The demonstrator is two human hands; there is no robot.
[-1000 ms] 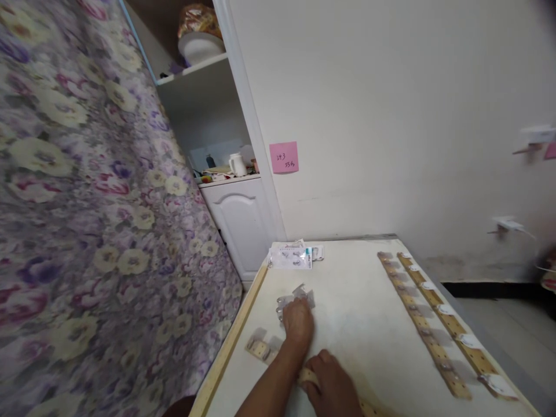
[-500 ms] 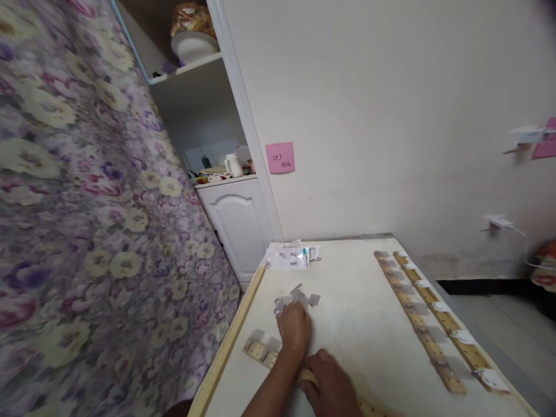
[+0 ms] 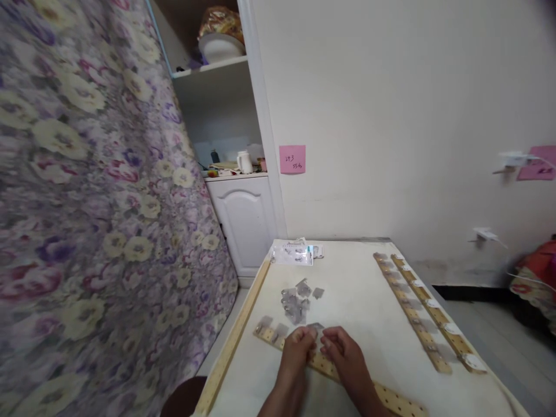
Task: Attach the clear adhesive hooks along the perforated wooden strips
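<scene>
My left hand (image 3: 296,350) is closed in a pinch above the perforated wooden strip (image 3: 321,364). A small clear square piece (image 3: 317,326) shows at its fingertips. My right hand (image 3: 345,354) is close beside it, its fingers curled and thumb pressed in; what they hold, if anything, is hidden. Under both hands the strip slants across the table, with a few clear pieces fixed along its far left end. Just beyond lies a loose pile of clear square pieces with small metal parts (image 3: 295,306), and one separate clear piece (image 3: 318,293) sits to its right.
Two wooden strips lie along the right side: one bears clear pieces (image 3: 408,307), the other white round pieces (image 3: 441,319). Printed packets (image 3: 293,254) rest at the table's far left corner. A wooden bar (image 3: 237,339) runs along the left edge; a floral curtain (image 3: 108,231) hangs beyond.
My left hand has drawn back from the pile toward me, with a clear piece now at its fingertips. My right hand has moved from gripping the strip up beside the left. The view has shifted slightly.
</scene>
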